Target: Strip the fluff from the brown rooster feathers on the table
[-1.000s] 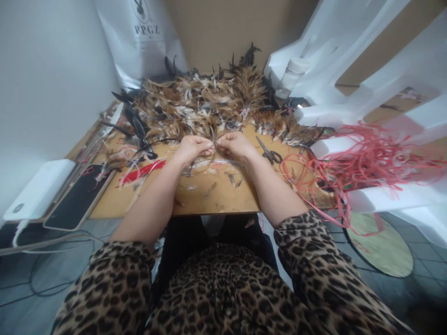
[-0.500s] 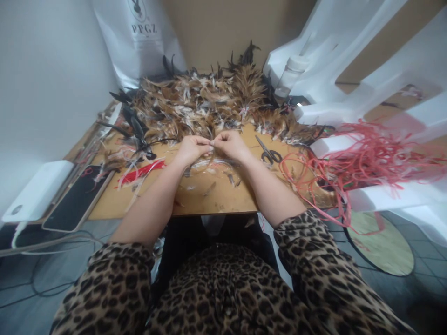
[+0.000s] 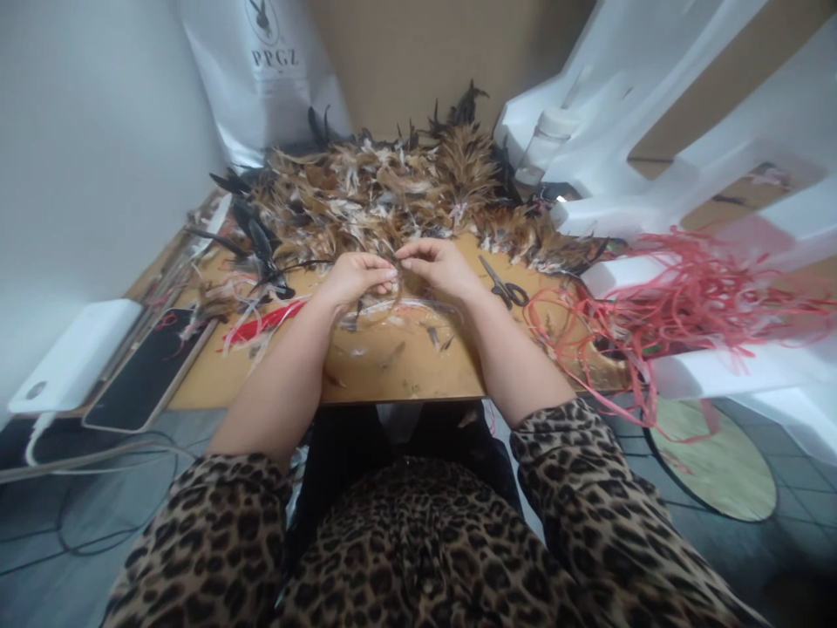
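Above the middle of the wooden board, my left hand (image 3: 358, 279) is closed in a pinch on what looks like a small brown feather (image 3: 396, 295); most of it is hidden by the fingers. Close by on the right, my right hand (image 3: 439, 266) has its index finger and thumb stretched toward the left fingertips, slightly apart. Just beyond both hands lies a large heap of brown feathers (image 3: 366, 187) with white bases. Black scissors (image 3: 503, 283) rest on the board to the right of my right hand.
Black feathers (image 3: 255, 235) and a red strip (image 3: 261, 323) lie left. A phone (image 3: 150, 371) and white power bank (image 3: 75, 358) sit at the left edge. Tangled red ribbon (image 3: 706, 296) hangs over white foam at right, near a clear bottle (image 3: 546, 139). Loose feather bits dot the board (image 3: 405, 371).
My right hand's fingers have loosened from a pinch and lifted slightly away from the left fingertips. My left hand keeps its pinch in nearly the same place.
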### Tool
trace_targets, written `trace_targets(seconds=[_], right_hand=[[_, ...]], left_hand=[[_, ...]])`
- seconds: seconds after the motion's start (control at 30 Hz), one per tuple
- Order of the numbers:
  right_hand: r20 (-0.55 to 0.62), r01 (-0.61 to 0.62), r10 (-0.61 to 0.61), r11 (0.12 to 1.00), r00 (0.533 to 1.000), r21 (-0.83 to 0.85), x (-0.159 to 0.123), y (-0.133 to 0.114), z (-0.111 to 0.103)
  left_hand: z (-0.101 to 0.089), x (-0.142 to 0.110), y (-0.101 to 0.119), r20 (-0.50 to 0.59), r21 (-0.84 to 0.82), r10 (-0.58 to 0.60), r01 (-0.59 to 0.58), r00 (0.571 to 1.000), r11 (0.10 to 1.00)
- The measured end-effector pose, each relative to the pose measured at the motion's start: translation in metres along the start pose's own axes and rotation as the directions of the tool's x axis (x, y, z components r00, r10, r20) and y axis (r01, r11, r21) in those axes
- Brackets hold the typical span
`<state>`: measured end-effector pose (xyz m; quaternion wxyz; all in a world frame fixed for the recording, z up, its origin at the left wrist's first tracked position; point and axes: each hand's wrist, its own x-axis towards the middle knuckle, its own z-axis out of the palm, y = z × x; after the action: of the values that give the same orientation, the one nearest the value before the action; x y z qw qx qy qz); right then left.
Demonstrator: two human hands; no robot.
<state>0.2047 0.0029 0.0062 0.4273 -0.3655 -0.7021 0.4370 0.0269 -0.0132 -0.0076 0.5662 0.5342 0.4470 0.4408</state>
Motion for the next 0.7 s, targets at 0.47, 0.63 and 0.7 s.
trace_targets(seconds=[0.47, 0.63, 0.7], right_hand=[[0.062, 0.138, -0.123, 0.907, 0.99, -0.397, -0.0004, 0.004, -0.0009], [0.093, 0.13, -0.102, 0.914, 0.99, -0.384, -0.0013, 0.0024, -0.0013], [0.096, 0.128, -0.098, 0.914, 0.991, -0.385, -0.0013, 0.0024, -0.001]], left_hand=[[-0.0026, 0.0005, 0.0005, 0.043, 0.03, 0.011, -0.012, 0.999, 0.999], [-0.0037, 0.0009, 0.0005, 0.032, 0.014, 0.008, -0.009, 0.999, 1.0], [-0.0037, 0.0007, 0.001, 0.041, 0.011, 0.01, -0.011, 0.999, 1.0]])
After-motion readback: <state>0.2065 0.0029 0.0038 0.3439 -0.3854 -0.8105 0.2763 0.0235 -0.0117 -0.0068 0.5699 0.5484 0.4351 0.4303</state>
